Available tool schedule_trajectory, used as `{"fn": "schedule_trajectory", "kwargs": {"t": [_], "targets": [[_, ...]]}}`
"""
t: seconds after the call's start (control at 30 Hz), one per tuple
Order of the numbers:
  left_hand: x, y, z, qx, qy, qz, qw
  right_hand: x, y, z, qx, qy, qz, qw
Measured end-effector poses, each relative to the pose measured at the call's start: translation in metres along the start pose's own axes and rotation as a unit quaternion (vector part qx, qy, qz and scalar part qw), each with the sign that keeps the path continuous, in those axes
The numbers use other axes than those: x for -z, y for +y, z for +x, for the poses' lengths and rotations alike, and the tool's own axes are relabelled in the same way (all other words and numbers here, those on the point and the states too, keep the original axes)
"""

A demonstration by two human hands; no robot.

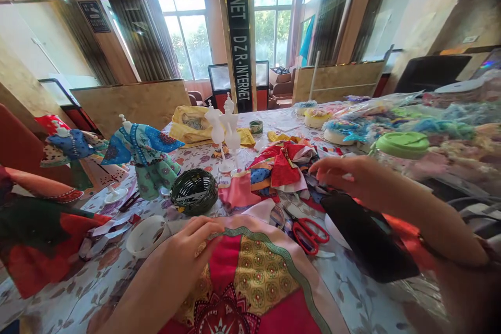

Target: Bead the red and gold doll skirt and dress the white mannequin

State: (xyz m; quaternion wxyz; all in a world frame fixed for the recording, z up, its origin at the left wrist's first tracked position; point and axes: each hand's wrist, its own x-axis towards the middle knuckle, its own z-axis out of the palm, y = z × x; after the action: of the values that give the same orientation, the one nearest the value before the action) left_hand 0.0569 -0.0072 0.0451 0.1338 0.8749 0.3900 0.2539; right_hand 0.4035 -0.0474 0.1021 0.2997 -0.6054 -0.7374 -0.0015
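My left hand [188,245] lies on the left edge of a round patchwork cloth [270,266], its fingers stretched over the rim and holding nothing that I can see. The cloth has magenta and gold panels, a green patterned border and a dark red flower motif. My right hand [344,169] hovers, fingers apart, beside a heap of fabric scraps [287,167] in red, blue and pink. Below that hand are a dark phone [368,240] and red-handled scissors [309,234]. Whether my right fingertips touch the scraps is unclear.
A dark woven basket [194,191] and a white bowl [146,236] stand left of centre. Dressed doll forms [139,151] line the left side, with white mannequins [225,130] behind. At right are a green-lidded jar [402,145] and bagged trims [442,115].
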Motion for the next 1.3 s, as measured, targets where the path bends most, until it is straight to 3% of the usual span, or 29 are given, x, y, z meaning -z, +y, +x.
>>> {"fn": "schedule_trajectory", "kwargs": {"t": [0.03, 0.27, 0.5, 0.67, 0.93, 1.1, 1.3], "targets": [[-0.005, 0.006, 0.011, -0.013, -0.002, -0.021, 1.0, 0.006, 0.005, 0.006, 0.006, -0.025, -0.005, 1.0], [-0.058, 0.032, 0.086, -0.005, -0.034, -0.111, 0.993, 0.011, 0.044, 0.026, -0.028, 0.002, 0.0, 1.0], [-0.112, 0.042, 0.139, 0.033, -0.01, -0.163, 0.986, 0.006, 0.044, 0.031, -0.028, -0.033, 0.019, 0.999], [-0.144, 0.047, 0.162, 0.088, 0.022, -0.201, 0.975, -0.005, 0.052, 0.035, -0.015, -0.078, 0.029, 0.996], [-0.138, 0.071, 0.163, 0.095, 0.042, -0.242, 0.965, -0.017, 0.067, 0.033, -0.056, -0.219, 0.062, 0.972], [-0.145, 0.059, 0.17, 0.18, 0.016, -0.215, 0.96, -0.015, 0.07, 0.03, -0.096, -0.256, 0.052, 0.96], [-0.151, 0.041, 0.178, 0.185, 0.01, -0.202, 0.962, -0.006, 0.081, 0.028, -0.13, -0.255, 0.047, 0.957]]}}
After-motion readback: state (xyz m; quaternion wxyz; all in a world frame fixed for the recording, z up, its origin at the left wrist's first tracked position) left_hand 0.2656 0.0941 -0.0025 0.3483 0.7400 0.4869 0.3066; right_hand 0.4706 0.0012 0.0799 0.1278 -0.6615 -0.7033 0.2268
